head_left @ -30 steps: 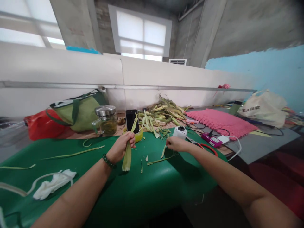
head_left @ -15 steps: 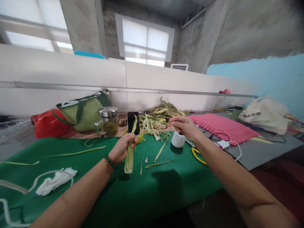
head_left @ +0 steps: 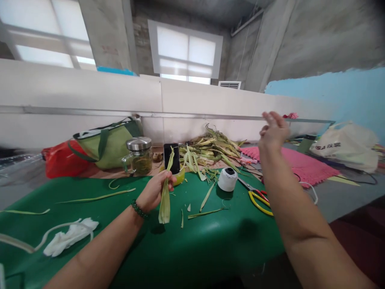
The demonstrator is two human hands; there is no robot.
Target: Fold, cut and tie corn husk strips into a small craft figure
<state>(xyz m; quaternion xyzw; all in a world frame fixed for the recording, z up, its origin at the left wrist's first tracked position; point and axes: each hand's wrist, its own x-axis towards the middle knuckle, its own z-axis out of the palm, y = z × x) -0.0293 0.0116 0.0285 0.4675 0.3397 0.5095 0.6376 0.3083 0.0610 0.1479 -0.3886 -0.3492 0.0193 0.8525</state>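
Observation:
My left hand point(head_left: 158, 189) is closed around a bunched pale green corn husk point(head_left: 164, 206), whose wide end hangs below the fist and narrow end sticks up. Raised high on the right, above the pink cloth, is my right hand point(head_left: 274, 130). Its fingers are pinched together and a little blurred; whatever they hold is too small to make out. A white spool of thread point(head_left: 227, 181) stands on the green mat point(head_left: 210, 245) between the hands. Scissors point(head_left: 261, 202) with yellow and red handles lie right of it, partly behind my right forearm. Loose husk strips point(head_left: 207, 196) lie near the spool.
A heap of husks point(head_left: 215, 146) lies at the back, beside a phone point(head_left: 171, 158) propped in a yellow holder point(head_left: 180, 176). Leftward stand a lidded glass jar point(head_left: 139, 160), a green bag point(head_left: 111, 146) and crumpled tissue point(head_left: 72, 237). Rightward are a pink cloth point(head_left: 309, 168) and a cream bag point(head_left: 345, 148).
My right hand has risen and moved right, away from above the spool, uncovering the spool and more of the scissors. My left hand keeps its hold on the husk in nearly the same place.

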